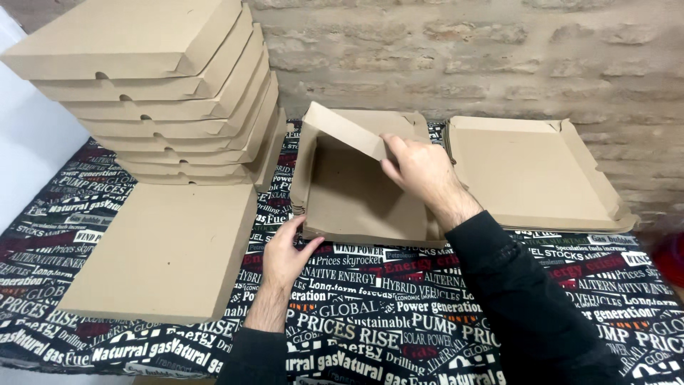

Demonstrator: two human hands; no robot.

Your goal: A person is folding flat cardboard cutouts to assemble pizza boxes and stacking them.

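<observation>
On the left of the bench point(399, 314), a closed cardboard box point(167, 246) lies flat in front of a leaning stack of folded pizza boxes point(164, 93), kept clear of the work. In the middle, the left hand point(285, 257), fingers spread, presses the near edge of the half-folded box point(356, 192) to steady it, while the right hand point(420, 171) pinches its raised flap point(345, 132), bending it inward. To the right sits a pile of flat blanks point(531, 175), within easy reach.

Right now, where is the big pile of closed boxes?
The tall stack of closed brown cardboard boxes stands at the far left of the head view, on the printed tablecloth, left of the half-folded brown cardboard box.
</observation>
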